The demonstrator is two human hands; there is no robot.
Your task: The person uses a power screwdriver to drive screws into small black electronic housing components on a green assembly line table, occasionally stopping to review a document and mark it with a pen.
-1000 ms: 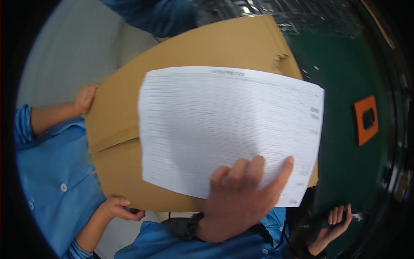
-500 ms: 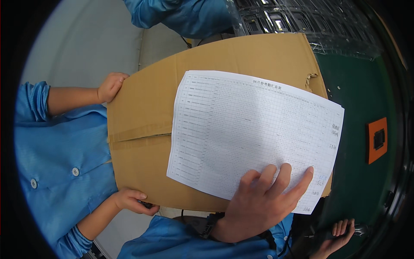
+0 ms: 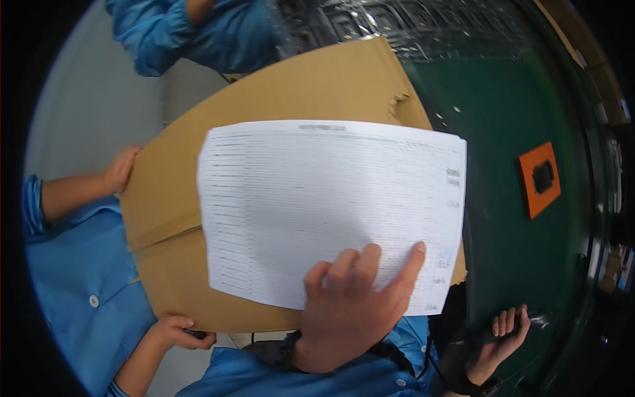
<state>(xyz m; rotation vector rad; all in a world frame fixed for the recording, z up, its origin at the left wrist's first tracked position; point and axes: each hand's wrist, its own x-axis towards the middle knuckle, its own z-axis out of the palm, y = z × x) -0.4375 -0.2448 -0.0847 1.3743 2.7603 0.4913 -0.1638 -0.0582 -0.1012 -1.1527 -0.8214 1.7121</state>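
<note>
My left hand (image 3: 354, 311) lies palm down on a printed sheet of paper (image 3: 317, 192), its index finger stretched toward handwritten marks along the right edge. The other fingers are bent and apart; its thumb is hidden. Under the sheet is a brown cardboard panel (image 3: 317, 79) with a torn notch at its right end. My right hand (image 3: 506, 341) is at the lower right over the green mat. Its fingers curl round something dark and shiny that I cannot make out.
At the left, a co-worker in blue grips the panel with an upper hand (image 3: 121, 170) and a lower hand (image 3: 177, 333). Another blue sleeve (image 3: 155, 40) is behind. Clear plastic trays (image 3: 397, 20) stand at the far side. An orange block (image 3: 529, 172) lies on the green mat (image 3: 489, 231).
The whole view has shifted, so the panel, sheet and orange block appear farther left. The sheet's top edge looks more level. My left index finger still points at the right side of the sheet.
</note>
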